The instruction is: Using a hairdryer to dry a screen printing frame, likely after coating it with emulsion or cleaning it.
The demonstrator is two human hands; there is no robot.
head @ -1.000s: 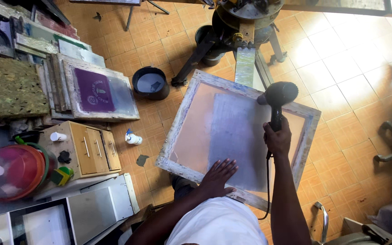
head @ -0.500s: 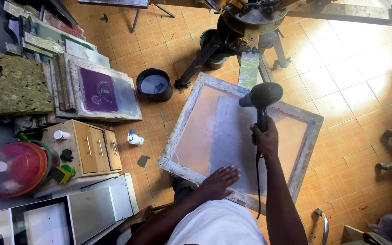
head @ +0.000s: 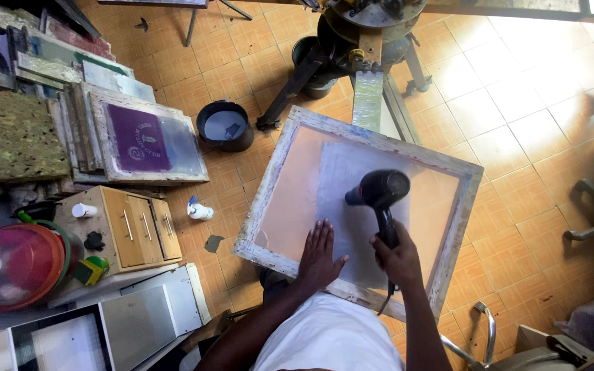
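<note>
Left hand (head: 321, 253) lies flat, fingers spread, on the mesh of the wooden screen frame (head: 274, 184), near its front edge. Right hand (head: 398, 257), just beside it, is wrapped round the handle of a black hair dryer (head: 380, 192), nozzle over mid-screen.

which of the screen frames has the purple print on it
The leaning screen frame at the front of the stack on the left; the big frame under the hands has only a pale grey patch.
</note>
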